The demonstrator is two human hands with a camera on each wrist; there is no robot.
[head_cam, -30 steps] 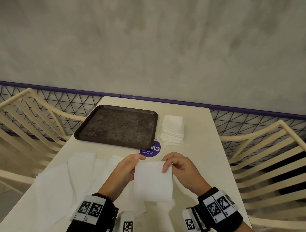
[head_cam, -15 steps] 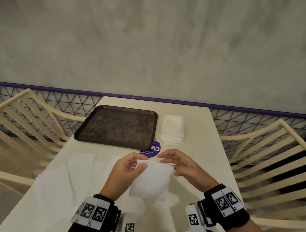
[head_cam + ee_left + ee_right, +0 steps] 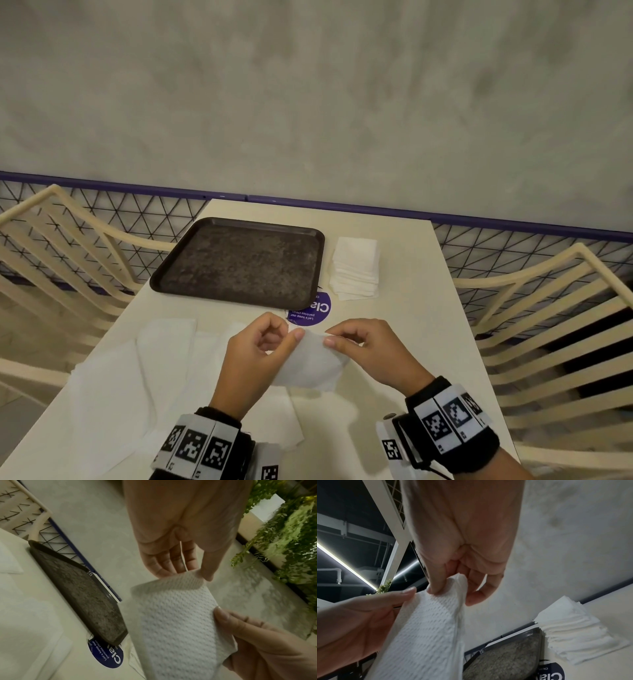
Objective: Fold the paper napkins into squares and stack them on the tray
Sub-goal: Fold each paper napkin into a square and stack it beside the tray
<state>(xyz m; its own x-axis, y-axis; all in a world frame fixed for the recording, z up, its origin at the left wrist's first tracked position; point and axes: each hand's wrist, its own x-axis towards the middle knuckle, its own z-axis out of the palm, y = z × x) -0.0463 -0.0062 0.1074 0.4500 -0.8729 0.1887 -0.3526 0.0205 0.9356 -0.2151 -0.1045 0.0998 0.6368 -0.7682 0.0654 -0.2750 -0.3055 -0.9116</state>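
I hold one white embossed napkin (image 3: 310,365) in the air over the near middle of the table. My left hand (image 3: 293,334) pinches its top edge between thumb and fingers, and my right hand (image 3: 330,337) pinches the same edge a little to the right. In the left wrist view the napkin (image 3: 176,615) hangs from my left hand (image 3: 199,573), with the right thumb (image 3: 221,614) on its side. In the right wrist view my right hand (image 3: 450,588) grips a bunched corner of the napkin (image 3: 428,628). The dark tray (image 3: 239,260) lies beyond with nothing on it.
A stack of folded white napkins (image 3: 354,269) sits right of the tray. Several unfolded napkins (image 3: 137,377) lie spread on the table's near left. A round purple sticker (image 3: 310,310) is at the tray's near corner. Cream slatted chairs (image 3: 548,325) flank the table on both sides.
A second ago the napkin hung flat as a rectangle between my hands. The hands have since drawn closer along its top edge, and the napkin now bows and tilts.
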